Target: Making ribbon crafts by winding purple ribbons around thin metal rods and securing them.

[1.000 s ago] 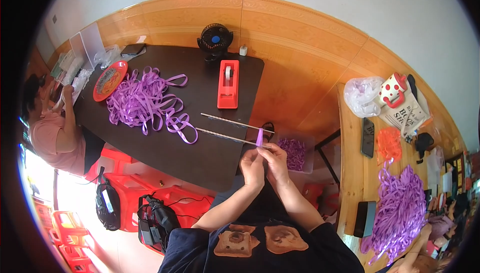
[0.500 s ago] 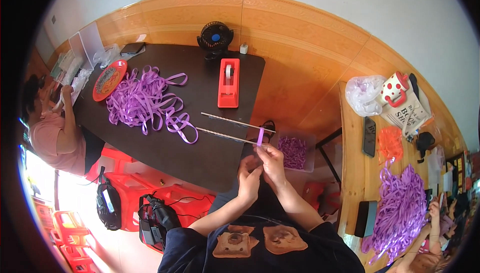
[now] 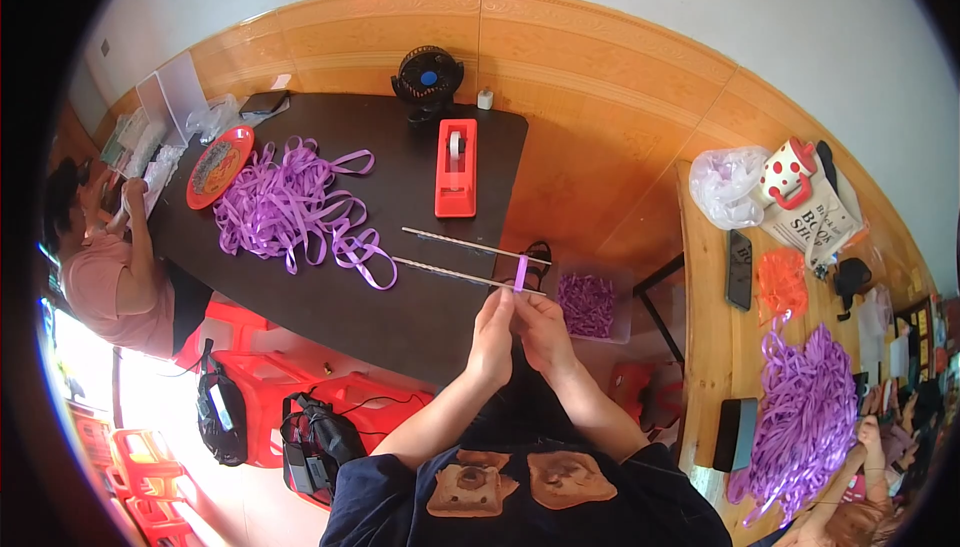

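Observation:
Two thin rods reach past the dark table's right edge, side by side with a gap between them. A short band of purple ribbon spans them near their right ends. Just below this band my hands meet at the nearer rod. My left hand is closed, its fingertips by the rod just left of the ribbon; what they pinch is hidden. My right hand is closed with its fingertips at the ribbon's lower end. Left of the rods lies a loose heap of purple ribbon.
On the dark table stand a red tape dispenser, a black fan and a red plate. A bin of purple pieces sits below. More ribbon covers the wooden table. A person works at left.
My left hand has moved up to the nearer rod, its fingertips now beside the ribbon band. My right hand has shifted slightly down. The rods have hardly moved.

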`<state>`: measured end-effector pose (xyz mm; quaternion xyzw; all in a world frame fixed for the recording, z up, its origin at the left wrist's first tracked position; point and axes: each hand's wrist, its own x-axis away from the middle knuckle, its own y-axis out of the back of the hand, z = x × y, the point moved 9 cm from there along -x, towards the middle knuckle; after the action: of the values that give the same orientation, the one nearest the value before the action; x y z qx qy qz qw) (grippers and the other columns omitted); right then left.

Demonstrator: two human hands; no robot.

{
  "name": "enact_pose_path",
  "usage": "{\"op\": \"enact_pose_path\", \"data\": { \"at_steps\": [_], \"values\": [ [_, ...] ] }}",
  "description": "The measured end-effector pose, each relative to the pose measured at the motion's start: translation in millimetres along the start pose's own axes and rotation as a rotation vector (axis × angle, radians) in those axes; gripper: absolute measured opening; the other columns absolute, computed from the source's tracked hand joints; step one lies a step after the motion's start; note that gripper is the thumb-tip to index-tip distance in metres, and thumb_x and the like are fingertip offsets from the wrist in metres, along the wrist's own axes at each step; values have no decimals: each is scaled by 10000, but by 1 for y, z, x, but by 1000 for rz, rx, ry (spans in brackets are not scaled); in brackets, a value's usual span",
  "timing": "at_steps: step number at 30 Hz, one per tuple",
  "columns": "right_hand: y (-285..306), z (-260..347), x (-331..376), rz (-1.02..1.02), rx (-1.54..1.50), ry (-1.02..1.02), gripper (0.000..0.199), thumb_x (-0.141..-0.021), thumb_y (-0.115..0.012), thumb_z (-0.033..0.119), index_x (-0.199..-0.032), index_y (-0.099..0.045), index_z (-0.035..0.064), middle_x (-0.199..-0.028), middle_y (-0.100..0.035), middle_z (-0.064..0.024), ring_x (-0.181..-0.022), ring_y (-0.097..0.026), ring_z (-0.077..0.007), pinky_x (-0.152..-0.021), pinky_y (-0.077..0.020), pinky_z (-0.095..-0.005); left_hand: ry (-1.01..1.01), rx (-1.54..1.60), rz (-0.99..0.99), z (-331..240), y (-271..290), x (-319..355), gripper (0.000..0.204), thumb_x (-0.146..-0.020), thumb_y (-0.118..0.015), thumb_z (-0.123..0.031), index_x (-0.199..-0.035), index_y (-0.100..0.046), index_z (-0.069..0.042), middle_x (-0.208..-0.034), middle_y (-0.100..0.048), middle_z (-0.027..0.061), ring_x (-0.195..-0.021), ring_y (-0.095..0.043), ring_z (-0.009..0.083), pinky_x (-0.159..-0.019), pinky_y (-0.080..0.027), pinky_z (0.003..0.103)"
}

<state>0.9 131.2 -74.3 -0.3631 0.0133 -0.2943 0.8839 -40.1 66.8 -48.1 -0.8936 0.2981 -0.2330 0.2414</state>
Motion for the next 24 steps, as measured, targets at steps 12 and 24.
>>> {"op": "enact_pose_path", "data": {
  "at_steps": [12, 24],
  "values": [
    [-12, 17, 13, 13, 91, 3, 163, -940, -545, 126, -967, -651, 5, -903, -662, -55, -794, -615, -118, -696, -461, -231, 264, -7, -52, -13, -10, 4, 398, -1004, -374, -441, -878, -577, -123, -807, -550, -13, -747, -490, 110, -702, -366, 285],
    [1, 6, 6, -67, 46, 69, 110, -910, -605, 108, -837, -621, 27, -803, -639, -32, -718, -593, -101, -654, -455, -224, 213, 38, -46, -1, 2, -6, 376, -1002, -405, -416, -860, -579, -115, -804, -534, -25, -724, -453, 85, -683, -355, 259]
  ]
}}
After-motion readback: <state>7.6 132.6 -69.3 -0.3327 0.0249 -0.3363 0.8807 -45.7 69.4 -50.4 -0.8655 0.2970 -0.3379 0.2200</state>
